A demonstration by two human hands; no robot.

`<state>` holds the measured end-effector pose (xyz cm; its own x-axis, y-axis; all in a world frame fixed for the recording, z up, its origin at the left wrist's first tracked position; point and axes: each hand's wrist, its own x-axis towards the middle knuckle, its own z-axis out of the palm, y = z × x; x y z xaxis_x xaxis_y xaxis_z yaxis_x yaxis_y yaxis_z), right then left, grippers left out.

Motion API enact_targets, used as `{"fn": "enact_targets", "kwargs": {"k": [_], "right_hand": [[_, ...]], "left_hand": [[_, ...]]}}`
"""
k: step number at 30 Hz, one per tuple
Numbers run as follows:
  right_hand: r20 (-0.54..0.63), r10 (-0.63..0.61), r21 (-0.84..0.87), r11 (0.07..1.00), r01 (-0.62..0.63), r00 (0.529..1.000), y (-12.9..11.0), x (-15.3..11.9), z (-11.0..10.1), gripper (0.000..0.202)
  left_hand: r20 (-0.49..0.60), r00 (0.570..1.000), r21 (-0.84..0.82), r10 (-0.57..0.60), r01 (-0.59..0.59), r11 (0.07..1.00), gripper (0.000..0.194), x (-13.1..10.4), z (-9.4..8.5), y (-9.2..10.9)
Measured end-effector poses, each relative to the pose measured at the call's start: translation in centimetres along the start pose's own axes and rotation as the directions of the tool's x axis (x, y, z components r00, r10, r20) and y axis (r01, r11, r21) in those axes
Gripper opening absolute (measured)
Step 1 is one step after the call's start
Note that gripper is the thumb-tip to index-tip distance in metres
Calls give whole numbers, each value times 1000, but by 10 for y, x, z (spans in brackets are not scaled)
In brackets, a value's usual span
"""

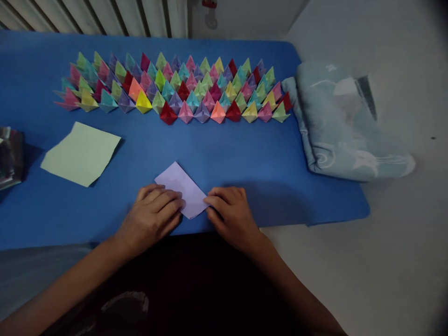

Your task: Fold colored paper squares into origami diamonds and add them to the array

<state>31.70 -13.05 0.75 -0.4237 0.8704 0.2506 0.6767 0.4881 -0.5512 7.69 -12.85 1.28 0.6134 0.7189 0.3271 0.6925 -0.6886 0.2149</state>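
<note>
A lilac sheet of paper (185,186), folded into a rectangle, lies at a slant near the front edge of the blue surface. My left hand (156,210) rests over its left side, fingers close together and curled onto the paper. The right corner of the sheet is pinched between the thumb and fingers of my right hand (229,210). Beyond my hands stand several rows of small folded paper boats (203,91) in many colours. To the left lies a flat pale green sheet of paper (82,154).
A folded grey-blue blanket (339,126) with white patterns lies at the right end of the blue surface (266,154). Something dark and shiny (10,156) stands at the left edge. A white radiator (98,16) and a pale wall (402,56) bound the far side and right.
</note>
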Motion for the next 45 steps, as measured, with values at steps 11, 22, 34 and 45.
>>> {"fn": "enact_targets", "kwargs": {"k": [11, 22, 34, 45], "right_hand": [[34, 2, -31, 1000, -1, 999, -2, 0, -1, 13], [-35, 16, -45, 999, -18, 999, -1, -8, -1, 17], [-79, 155, -46, 986, -159, 985, -4, -2, 7, 18], [-85, 221, -22, 974, -224, 972, -8, 2, 8, 15]], "left_hand": [[7, 998, -55, 61, -60, 997, 18, 1, -1, 0], [-1, 1000, -25, 27, -27, 999, 18, 1, -1, -1], [19, 971, -27, -238, 238, 971, 23, 4, 3, -3], [48, 949, 12, -310, 310, 951, 25, 3, 8, -7]]}}
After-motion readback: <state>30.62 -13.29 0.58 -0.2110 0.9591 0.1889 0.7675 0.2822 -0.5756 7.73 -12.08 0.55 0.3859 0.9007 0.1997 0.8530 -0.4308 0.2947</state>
